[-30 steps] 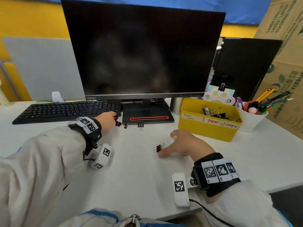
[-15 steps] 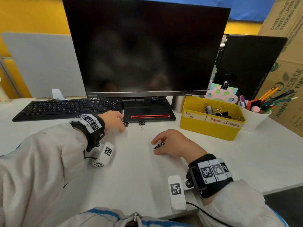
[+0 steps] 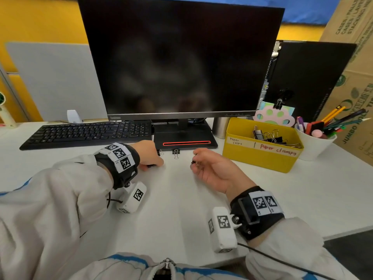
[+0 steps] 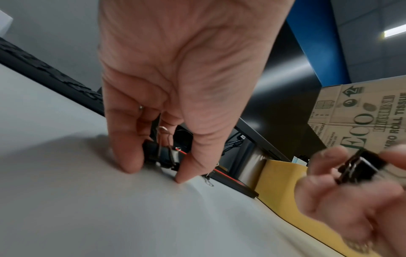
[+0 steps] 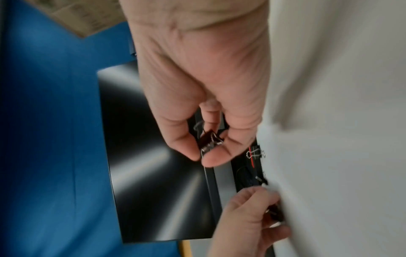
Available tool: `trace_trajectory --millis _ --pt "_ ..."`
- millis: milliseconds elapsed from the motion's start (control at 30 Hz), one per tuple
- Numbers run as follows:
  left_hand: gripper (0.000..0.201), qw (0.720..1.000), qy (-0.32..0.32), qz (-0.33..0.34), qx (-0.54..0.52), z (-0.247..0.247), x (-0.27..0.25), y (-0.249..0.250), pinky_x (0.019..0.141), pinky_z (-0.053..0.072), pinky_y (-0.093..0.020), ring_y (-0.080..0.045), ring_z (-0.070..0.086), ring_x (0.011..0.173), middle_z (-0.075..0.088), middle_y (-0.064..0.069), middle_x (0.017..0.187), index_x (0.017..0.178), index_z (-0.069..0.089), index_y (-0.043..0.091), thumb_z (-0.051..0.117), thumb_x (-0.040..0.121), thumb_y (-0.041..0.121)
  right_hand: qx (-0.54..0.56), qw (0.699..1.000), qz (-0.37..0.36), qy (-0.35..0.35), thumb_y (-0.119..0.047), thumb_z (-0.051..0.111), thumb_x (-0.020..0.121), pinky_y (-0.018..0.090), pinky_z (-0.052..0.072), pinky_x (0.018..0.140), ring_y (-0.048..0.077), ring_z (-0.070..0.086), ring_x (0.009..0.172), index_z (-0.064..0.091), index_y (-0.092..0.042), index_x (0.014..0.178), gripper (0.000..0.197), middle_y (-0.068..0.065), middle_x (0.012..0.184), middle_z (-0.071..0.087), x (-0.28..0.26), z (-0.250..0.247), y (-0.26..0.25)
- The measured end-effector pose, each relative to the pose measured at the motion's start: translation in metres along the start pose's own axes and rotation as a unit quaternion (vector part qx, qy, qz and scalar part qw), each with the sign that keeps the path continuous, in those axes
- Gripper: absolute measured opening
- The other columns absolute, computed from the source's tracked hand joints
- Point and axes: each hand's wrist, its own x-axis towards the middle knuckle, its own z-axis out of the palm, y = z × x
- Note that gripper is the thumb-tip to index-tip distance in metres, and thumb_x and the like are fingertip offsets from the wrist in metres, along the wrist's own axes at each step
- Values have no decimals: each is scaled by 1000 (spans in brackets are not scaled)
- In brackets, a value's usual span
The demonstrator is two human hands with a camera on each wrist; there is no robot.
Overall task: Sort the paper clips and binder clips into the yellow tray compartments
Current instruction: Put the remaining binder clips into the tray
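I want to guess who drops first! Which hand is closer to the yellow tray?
Right. The right hand holds a binder clip just beside the yellow tray; the left hand is farther away, by the keyboard.

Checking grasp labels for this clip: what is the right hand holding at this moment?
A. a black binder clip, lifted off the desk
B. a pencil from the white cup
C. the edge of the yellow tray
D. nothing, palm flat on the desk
A: the right hand pinches a black binder clip between thumb and fingertips, clear of the desk.
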Motion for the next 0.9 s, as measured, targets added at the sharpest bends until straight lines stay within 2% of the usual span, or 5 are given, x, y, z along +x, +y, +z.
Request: trace_trajectory --millis 233,400,533,767,900 --pt "11 994 8 -5 105 6 -6 13 56 51 -26 -24 61 66 60 -7 76 86 60 4 53 90 12 179 982 35 41 -14 72 79 20 47 42 16 47 56 64 0 88 18 8 71 50 12 3 -9" --pt "36 991 34 5 131 4 -8 3 88 48 -31 -31 60 115 62 -16 118 120 63 -3 35 103 12 -80 992 24 93 -20 76 85 14 29 35 8 44 52 66 -10 90 15 1 71 55 42 14 -6" --pt "35 994 104 7 17 8 3 -10 67 48 -29 -22 59 73 56 -4 73 84 61 6 59 95 40 -330 932 -30 146 -14 76 84 23 36 41 13 47 56 62 -19 111 31 6 87 60 64 31 6" --pt "50 987 156 5 -44 16 11 -5 60 44 -29 -25 65 82 64 -6 79 80 65 9 65 85 59 -601 781 -89 144 -19 70 89 35 53 95 21 63 104 72 -13 110 22 3 110 69 94 42 10" --pt "40 989 141 -17 -43 11 9 10 81 47 -30 -28 63 107 67 -13 110 117 63 0 50 101 34 -549 818 -69 158 -21 70 85 35 55 79 20 62 82 73 -7 104 24 8 93 68 98 33 10"
